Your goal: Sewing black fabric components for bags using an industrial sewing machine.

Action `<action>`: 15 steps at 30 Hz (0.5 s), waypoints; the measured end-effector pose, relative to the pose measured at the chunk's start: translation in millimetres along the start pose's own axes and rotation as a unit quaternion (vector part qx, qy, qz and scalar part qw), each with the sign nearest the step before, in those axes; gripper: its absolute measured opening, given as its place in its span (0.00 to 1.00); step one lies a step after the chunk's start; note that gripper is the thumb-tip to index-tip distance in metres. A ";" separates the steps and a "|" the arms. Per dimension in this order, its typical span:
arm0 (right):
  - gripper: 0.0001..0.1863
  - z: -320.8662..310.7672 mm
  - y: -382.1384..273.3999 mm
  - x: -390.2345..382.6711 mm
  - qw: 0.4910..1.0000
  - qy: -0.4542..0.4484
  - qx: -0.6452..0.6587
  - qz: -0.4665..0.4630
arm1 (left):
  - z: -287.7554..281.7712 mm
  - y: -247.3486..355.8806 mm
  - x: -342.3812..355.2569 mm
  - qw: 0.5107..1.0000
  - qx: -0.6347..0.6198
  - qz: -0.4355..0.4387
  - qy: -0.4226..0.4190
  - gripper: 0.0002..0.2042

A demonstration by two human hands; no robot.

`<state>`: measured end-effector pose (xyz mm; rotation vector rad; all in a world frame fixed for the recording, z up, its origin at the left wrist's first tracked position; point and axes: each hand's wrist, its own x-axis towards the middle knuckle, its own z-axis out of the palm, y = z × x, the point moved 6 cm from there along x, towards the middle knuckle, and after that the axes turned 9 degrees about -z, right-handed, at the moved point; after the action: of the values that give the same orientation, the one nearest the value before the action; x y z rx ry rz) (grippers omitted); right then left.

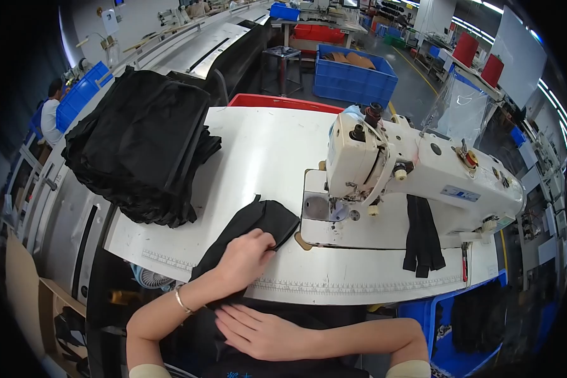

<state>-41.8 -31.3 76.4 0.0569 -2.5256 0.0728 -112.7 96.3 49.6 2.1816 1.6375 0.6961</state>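
Black cloth on counter, eight o'clock from sewing machine. Left hand curled on it, whether gripping I cannot tell; right hand released, fingers extended, near its six-o'clock end.

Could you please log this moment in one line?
left hand: on black fabric; right hand: near table edge; fabric stack: left; industrial sewing machine: right

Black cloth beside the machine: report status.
Left hand on cloth. Right hand open, nearer the body. Machine close at cloth's right end. Black pile left, apart.
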 end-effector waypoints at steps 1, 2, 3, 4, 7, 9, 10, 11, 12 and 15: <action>0.16 -18.6 3.0 -16.1 0.999 0.015 -0.013 -0.025 | -10.2 -16.6 -0.8 0.985 -0.116 -0.117 -0.048 0.06; 0.16 -37.2 14.9 -28.6 0.997 0.055 -0.046 -0.025 | -12.7 -29.7 -3.7 0.941 -0.232 -0.226 -0.095 0.06; 0.18 -43.1 31.3 -41.7 0.995 0.049 -0.085 -0.025 | -13.9 -37.8 -3.7 0.921 -0.302 -0.234 -0.081 0.06; 0.20 -45.2 51.5 -49.9 0.991 0.029 -0.130 -0.007 | -13.2 -44.1 -4.0 0.895 -0.370 -0.242 -0.061 0.06; 0.23 -31.9 87.8 -50.8 0.979 -0.044 -0.199 -0.015 | -36.1 -25.7 -3.2 0.950 -0.232 -0.208 -0.002 0.07; 0.22 -17.7 110.8 -45.2 0.972 -0.071 -0.226 0.005 | -50.0 4.5 1.3 0.991 -0.057 -0.107 0.062 0.10; 0.21 -4.1 120.1 -42.8 0.964 -0.097 -0.248 0.021 | -48.0 12.2 4.8 0.991 -0.057 -0.106 0.058 0.10; 0.21 7.2 123.9 -42.0 0.964 -0.097 -0.248 0.025 | -52.2 30.3 9.3 0.987 0.077 -0.054 0.129 0.10; 0.19 18.2 140.5 -47.7 0.977 -0.080 -0.131 0.149 | -52.7 50.5 14.8 0.958 0.207 0.001 0.196 0.10; 0.20 44.8 139.4 -60.4 0.953 0.015 0.177 0.244 | -24.4 58.5 53.5 0.945 0.269 0.059 0.175 0.08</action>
<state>-26.2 106.4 -0.5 -0.4241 -2.4083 0.7174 -67.8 129.8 110.7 2.6711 2.0865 0.7740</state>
